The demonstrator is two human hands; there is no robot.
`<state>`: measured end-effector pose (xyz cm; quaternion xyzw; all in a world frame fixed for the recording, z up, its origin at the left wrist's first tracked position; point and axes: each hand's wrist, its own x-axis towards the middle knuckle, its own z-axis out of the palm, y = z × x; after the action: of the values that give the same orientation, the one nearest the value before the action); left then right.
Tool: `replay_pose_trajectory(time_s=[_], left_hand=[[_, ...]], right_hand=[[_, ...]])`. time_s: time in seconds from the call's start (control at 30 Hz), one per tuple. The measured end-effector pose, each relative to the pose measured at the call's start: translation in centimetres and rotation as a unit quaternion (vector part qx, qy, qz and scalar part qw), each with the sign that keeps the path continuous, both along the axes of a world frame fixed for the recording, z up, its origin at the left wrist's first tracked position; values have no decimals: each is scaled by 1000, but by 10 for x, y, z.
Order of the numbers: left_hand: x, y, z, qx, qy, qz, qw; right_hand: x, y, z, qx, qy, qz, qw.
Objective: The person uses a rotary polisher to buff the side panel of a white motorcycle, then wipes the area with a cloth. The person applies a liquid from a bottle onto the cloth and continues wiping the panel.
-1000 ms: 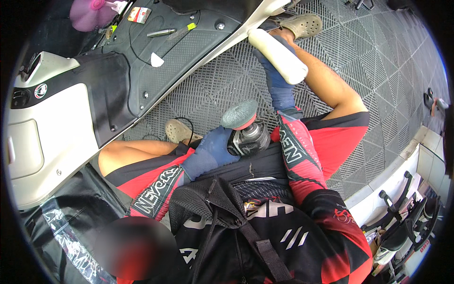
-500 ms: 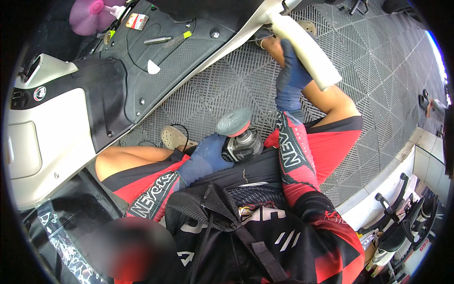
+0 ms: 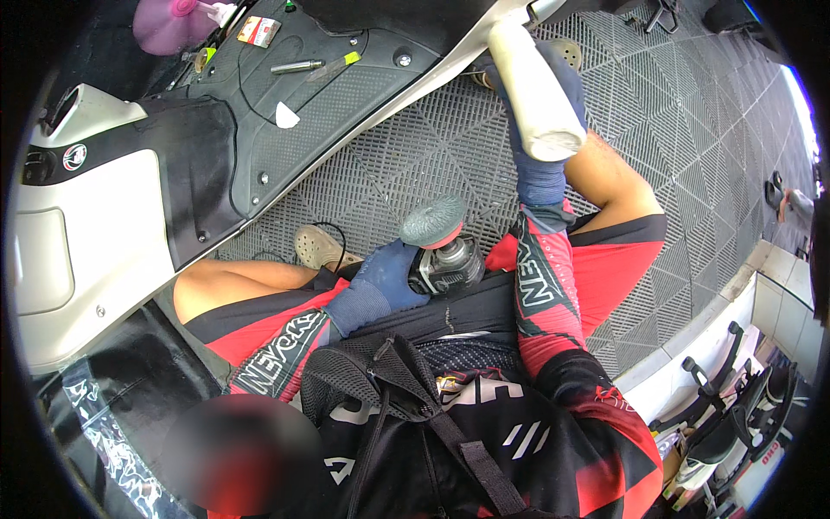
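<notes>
Your right fingers (image 3: 568,85) hold a white bottle (image 3: 534,93), contents hidden; left fingers (image 3: 399,258), a polisher (image 3: 450,266). Behind both sit lettered sleeves (image 3: 543,268).

A red-and-white packet (image 3: 258,32) lies right of a pink fan (image 3: 169,35)

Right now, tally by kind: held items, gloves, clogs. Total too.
White bottle: 1
Power tool, with round pad: 1
Blue gloves: 2
Tan clogs: 2, one partly hidden
Total: 6
</notes>
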<state>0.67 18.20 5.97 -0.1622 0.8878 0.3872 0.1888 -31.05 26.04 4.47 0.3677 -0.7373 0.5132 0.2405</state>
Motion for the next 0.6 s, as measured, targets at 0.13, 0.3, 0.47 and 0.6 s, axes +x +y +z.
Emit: replay_pose_trajectory(time_s=[0.13,0.3,0.47,0.6], left_hand=[[-4,-2,2,7,21,-6,1000],[-6,-3,5,-1,0,-19,1000],[4,-4,-3,6,11,-9,1000],[9,-6,-7,39,8,-19,999]], right_hand=[[19,-1,9,-36,34,2,999],[32,-6,-9,0,4,38,999],[66,-22,-34,-197,-465,110,856],[82,-30,-37,-454,-683,255,513]])
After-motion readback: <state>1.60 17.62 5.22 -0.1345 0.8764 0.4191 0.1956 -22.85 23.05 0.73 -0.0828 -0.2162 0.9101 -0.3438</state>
